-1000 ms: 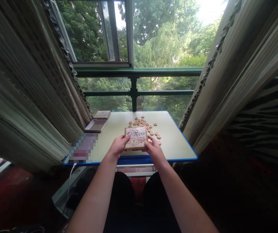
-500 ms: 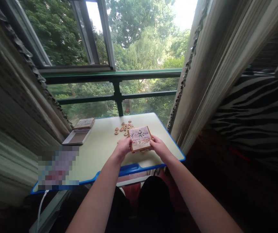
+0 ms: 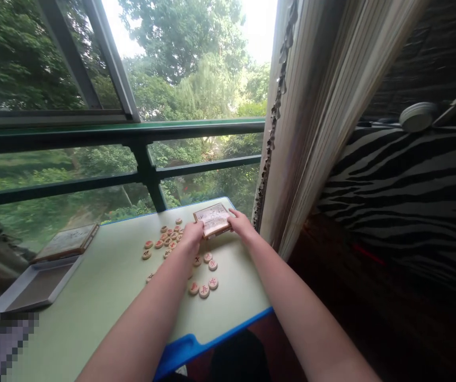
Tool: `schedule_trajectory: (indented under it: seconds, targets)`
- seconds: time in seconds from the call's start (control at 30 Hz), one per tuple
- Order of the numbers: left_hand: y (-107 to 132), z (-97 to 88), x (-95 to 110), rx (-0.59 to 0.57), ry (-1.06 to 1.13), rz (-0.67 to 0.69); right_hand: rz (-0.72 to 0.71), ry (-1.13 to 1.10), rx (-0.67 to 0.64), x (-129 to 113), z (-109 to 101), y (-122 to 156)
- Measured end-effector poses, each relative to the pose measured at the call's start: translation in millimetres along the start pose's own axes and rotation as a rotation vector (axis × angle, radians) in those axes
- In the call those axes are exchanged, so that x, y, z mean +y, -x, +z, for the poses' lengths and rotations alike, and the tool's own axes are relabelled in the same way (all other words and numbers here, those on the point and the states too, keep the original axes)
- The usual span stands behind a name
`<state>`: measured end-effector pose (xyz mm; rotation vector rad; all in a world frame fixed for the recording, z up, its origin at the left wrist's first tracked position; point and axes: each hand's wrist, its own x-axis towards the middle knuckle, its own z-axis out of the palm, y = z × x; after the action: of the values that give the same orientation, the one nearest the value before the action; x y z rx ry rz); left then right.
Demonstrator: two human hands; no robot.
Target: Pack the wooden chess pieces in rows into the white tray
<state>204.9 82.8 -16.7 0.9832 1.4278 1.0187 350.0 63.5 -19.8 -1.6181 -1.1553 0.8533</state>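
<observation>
My left hand and my right hand grip a flat, wood-edged Chinese chess box from its two sides. Its printed face is turned up and tilted. The box is over the far right part of the table; whether it rests there I cannot tell. Round wooden chess pieces with red or dark characters lie scattered left of the box and under my left arm. A few more pieces sit nearer to me, between my forearms. My left forearm hides part of the spread.
The pale table has a blue rim. On its left lie an open shallow tray and a second printed box. A blurred patch covers something at the lower left. A green railing and a curtain stand beyond.
The Chinese chess box has moved away from me toward the table's far right, held in both hands. More pieces now show where it was. My view has turned right and come closer.
</observation>
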Motion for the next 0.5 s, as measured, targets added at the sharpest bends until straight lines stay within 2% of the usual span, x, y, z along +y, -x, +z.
schedule_trajectory:
  seconds: [0.17,0.27,0.37,0.5]
  targets:
    - [-53,17.8,11,0.005,-0.095,-0.015,-0.074,0.081,0.111,18,4,-34]
    - [-79,28.4,16,0.012,-0.184,-0.011,-0.151,0.273,0.185,28,1,-43]
    - [-97,40.0,17,0.000,-0.293,-0.008,-0.177,0.489,0.230,35,-2,-48]
    - [-107,49.6,20,-0.082,-0.404,-0.027,-0.156,0.575,0.221,36,-4,-50]
